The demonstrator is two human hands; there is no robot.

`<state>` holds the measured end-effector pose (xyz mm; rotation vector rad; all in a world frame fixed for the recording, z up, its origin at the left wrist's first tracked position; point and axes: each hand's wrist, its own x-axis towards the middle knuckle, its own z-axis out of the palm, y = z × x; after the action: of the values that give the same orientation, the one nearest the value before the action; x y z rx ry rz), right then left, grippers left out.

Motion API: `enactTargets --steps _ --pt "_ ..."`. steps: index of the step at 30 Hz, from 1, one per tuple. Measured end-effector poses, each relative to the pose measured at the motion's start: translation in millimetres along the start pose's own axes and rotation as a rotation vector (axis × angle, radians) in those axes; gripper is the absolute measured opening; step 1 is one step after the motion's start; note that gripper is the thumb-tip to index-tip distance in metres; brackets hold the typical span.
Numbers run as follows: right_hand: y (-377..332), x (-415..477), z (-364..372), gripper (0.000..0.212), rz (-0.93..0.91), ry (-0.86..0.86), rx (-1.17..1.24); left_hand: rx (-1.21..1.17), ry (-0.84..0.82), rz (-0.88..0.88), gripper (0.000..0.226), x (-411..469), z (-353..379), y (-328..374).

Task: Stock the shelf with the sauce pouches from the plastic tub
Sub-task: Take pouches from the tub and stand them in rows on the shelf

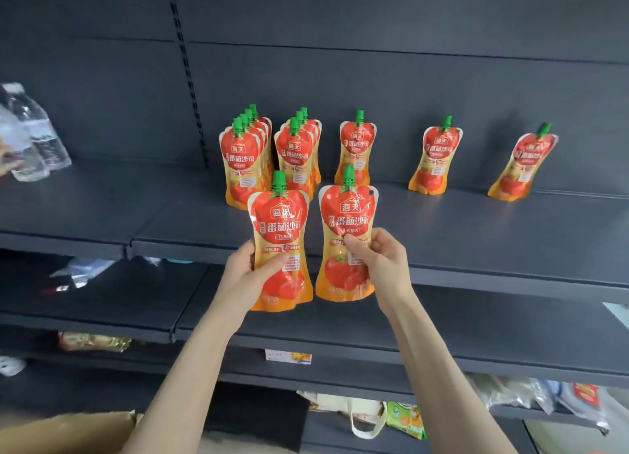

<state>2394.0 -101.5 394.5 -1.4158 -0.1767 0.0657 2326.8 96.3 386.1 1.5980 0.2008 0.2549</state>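
Head view: left grip (250, 274) pinches one sauce pouch (280, 228), right grip (383, 259) curls round a second pouch (347, 222), both upright at 6 o'clock of the stocked rows (243, 160) on the shelf (476, 222). Best to set bases flat, labels forward, filling the thin rows toward 3 o'clock

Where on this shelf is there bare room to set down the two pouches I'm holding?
Bare shelf lies in front of the three single pouches, in the gaps between them, and from the water bottles to the leftmost pouch row. It is crowded where that row and the second row stand close together.
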Motion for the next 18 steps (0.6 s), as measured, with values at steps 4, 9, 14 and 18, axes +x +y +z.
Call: enactTargets --steps 4,9,14,18 --pt "3.7 46.5 21.2 0.020 -0.028 -0.001 0.043 0.007 0.025 0.048 0.027 49.6 -16.4 2.5" --pt "6.9 100.4 40.0 0.017 -0.072 -0.016 0.033 0.016 0.078 0.074 0.034 104.1 -34.7 3.1" --pt "13.3 140.0 62.5 0.018 -0.087 -0.018 0.034 0.007 0.085 0.109 0.036 142.1 -54.1 0.0" --pt "18.1 160.4 81.7 0.016 -0.110 -0.013 0.019 0.006 0.090 0.134 0.032 166.1 -70.0 -1.1"
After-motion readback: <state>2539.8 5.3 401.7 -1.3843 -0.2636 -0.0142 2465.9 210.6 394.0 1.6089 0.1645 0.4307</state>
